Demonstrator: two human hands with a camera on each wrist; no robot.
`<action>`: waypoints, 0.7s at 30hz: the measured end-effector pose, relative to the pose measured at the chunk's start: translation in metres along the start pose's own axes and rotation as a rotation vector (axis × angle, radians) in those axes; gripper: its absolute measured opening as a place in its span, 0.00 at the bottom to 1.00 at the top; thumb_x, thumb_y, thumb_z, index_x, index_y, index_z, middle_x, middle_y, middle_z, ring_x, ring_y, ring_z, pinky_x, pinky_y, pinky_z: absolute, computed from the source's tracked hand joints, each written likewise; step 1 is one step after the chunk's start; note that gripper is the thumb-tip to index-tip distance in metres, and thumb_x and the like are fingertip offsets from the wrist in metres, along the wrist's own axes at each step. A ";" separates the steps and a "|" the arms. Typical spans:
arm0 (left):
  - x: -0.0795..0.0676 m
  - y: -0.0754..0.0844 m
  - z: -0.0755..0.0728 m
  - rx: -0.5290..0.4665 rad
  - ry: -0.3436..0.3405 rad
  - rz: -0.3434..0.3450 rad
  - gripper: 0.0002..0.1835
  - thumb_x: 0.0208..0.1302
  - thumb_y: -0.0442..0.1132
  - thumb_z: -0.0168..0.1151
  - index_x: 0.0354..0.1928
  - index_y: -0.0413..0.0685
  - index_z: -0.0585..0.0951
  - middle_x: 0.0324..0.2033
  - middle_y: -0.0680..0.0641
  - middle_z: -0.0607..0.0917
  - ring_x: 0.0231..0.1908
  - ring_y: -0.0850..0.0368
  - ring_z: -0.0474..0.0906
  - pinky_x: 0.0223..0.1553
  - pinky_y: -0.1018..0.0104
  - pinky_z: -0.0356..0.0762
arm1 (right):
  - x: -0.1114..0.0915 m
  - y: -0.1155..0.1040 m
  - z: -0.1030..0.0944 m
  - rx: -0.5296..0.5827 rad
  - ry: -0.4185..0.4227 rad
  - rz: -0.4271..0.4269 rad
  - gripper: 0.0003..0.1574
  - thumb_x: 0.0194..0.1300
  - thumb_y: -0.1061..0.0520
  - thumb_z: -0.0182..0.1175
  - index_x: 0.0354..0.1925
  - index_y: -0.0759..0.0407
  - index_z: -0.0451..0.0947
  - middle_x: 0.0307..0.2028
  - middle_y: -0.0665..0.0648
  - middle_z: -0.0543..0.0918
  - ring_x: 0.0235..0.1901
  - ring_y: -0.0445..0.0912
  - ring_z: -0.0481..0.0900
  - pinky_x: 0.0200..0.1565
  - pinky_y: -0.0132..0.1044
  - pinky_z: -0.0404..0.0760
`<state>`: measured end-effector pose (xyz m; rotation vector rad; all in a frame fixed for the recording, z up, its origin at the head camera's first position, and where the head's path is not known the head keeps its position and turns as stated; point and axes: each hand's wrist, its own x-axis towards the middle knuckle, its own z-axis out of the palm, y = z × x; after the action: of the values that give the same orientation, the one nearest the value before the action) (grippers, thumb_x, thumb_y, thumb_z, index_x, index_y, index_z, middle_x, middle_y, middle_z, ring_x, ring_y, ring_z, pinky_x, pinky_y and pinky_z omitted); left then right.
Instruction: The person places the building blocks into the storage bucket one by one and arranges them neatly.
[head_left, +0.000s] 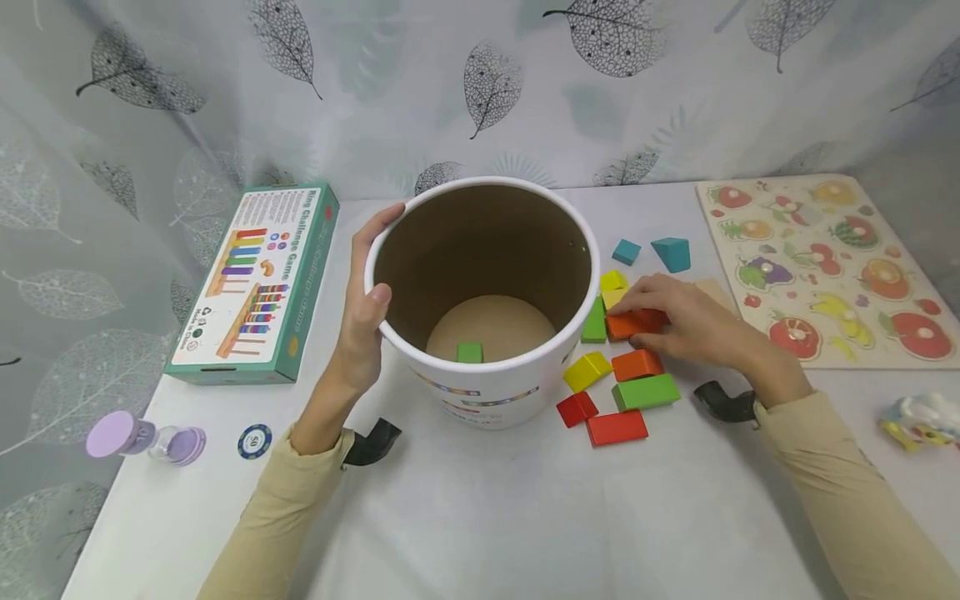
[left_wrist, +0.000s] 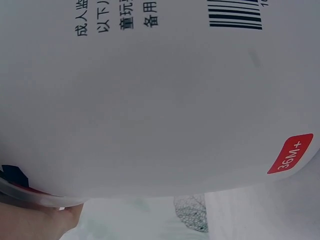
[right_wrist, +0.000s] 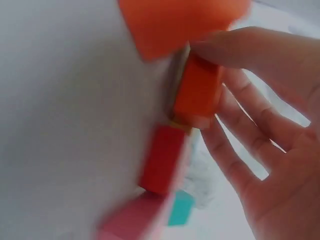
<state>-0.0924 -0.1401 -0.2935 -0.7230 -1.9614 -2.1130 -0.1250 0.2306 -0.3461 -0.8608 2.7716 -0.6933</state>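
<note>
Left hand (head_left: 363, 321) grips round bucket (head_left: 480, 250); right hand (head_left: 686, 321), glossy orange block (head_left: 637, 323).

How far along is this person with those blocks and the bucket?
If the blocks are being packed away, it looks barely begun. Done: one green block sits inside the bucket. In hand: the right hand grips an orange block, while the left hand holds the bucket. Left: the other blocks, which lie beside the bucket.
</note>
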 end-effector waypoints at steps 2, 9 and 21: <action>0.001 0.000 0.001 0.003 0.001 -0.002 0.49 0.55 0.71 0.56 0.72 0.52 0.56 0.65 0.41 0.65 0.64 0.41 0.61 0.62 0.51 0.63 | -0.001 -0.002 -0.009 -0.015 0.052 -0.003 0.30 0.49 0.63 0.75 0.53 0.52 0.83 0.48 0.53 0.81 0.50 0.46 0.73 0.47 0.45 0.83; 0.003 0.000 0.001 0.010 0.004 0.009 0.49 0.56 0.71 0.56 0.72 0.51 0.56 0.65 0.42 0.65 0.64 0.42 0.61 0.63 0.51 0.62 | -0.005 -0.027 -0.069 -0.087 0.325 -0.089 0.34 0.44 0.68 0.76 0.53 0.58 0.82 0.47 0.58 0.81 0.47 0.42 0.74 0.44 0.17 0.68; 0.002 -0.001 0.001 0.003 0.007 0.007 0.50 0.55 0.72 0.56 0.72 0.51 0.56 0.66 0.42 0.65 0.64 0.42 0.61 0.63 0.50 0.62 | 0.063 0.039 -0.098 0.003 0.581 -0.488 0.51 0.27 0.53 0.86 0.56 0.52 0.81 0.56 0.55 0.81 0.58 0.51 0.76 0.60 0.35 0.74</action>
<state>-0.0939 -0.1387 -0.2935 -0.7198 -1.9552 -2.1051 -0.2240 0.2608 -0.2789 -1.5811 3.0499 -1.1872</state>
